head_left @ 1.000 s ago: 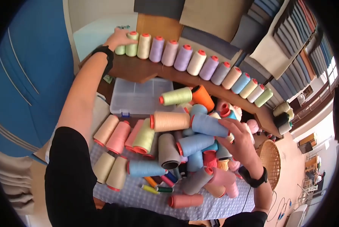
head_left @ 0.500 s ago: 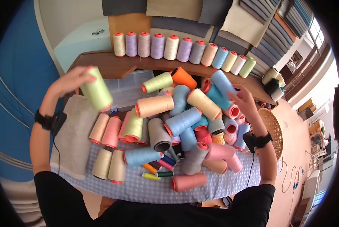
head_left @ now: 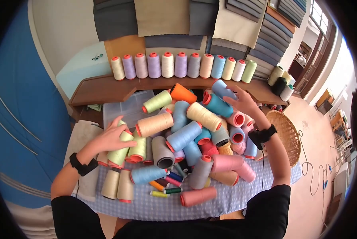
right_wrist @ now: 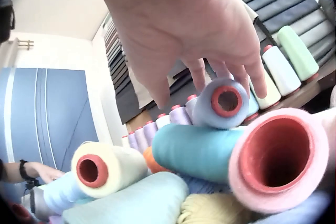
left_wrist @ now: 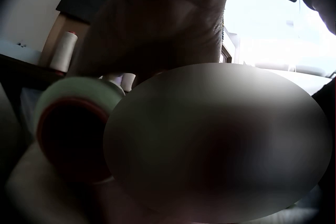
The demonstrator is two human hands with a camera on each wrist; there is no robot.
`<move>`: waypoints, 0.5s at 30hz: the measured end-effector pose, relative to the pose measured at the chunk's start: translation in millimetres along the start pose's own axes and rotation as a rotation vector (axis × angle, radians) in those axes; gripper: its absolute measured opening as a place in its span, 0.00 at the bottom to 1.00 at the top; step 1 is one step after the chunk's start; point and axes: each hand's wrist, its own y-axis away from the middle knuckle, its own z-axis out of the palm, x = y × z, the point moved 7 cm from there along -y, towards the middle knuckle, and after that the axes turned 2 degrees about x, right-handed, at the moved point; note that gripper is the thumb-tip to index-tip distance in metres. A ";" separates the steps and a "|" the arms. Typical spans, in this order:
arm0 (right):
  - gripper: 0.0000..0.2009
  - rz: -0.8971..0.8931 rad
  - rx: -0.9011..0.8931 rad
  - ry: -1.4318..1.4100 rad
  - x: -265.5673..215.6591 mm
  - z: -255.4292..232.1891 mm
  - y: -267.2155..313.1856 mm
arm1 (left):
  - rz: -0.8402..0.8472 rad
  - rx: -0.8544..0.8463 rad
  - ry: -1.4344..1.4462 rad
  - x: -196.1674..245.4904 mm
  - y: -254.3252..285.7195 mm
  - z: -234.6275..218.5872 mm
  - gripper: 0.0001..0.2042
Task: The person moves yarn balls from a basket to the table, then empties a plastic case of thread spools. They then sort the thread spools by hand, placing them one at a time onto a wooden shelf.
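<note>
In the head view my left hand (head_left: 106, 139) holds a light green thread cone (head_left: 119, 153), fingers and thumb spread round it, at the left of the pile. Another light green cone (head_left: 137, 150) stands just right of it. A large blurred patch hides much of the left wrist view. My right hand (head_left: 244, 104) reaches over the back right of the pile, fingers spread and fingertips at a blue cone (head_left: 222, 88). In the right wrist view this blue cone (right_wrist: 220, 104) lies on a teal cone (right_wrist: 197, 150), its red-rimmed end towards me.
Thread cones stand in a row along the brown shelf (head_left: 102, 91). A clear plastic box (head_left: 116, 111) lies behind the pile. Several small spools (head_left: 173, 191) sit in front on the checked cloth (head_left: 146, 205). A wicker basket (head_left: 284, 139) is at the right; fabric swatches (head_left: 158, 20) hang behind.
The left hand took green from the row's left end and brought a green cone down to the pile. The right hand's blue cone moved up and back, tilted up, then came down onto the teal cone.
</note>
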 end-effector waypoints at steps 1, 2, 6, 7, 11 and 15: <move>0.23 0.013 0.042 -0.040 10.6 -4.8 -3.5 | 0.002 0.003 -0.003 3.3 1.9 0.9 0.37; 0.23 0.010 0.044 -0.040 19.7 -8.6 -7.4 | -0.006 0.025 -0.041 4.5 3.4 1.2 0.37; 0.19 0.089 0.050 0.027 58.7 -24.3 -26.1 | -0.090 0.083 0.028 14.9 -5.9 -24.5 0.35; 0.19 0.187 0.019 0.123 70.9 -23.6 -33.8 | -0.193 0.091 0.116 5.9 -8.5 -31.1 0.34; 0.20 0.242 -0.059 0.170 75.7 -21.7 -45.6 | -0.023 0.468 0.021 -15.9 -46.4 -81.8 0.30; 0.20 0.181 0.001 0.533 71.2 -14.1 -58.7 | -0.032 0.719 -0.115 -60.6 -115.2 -140.2 0.35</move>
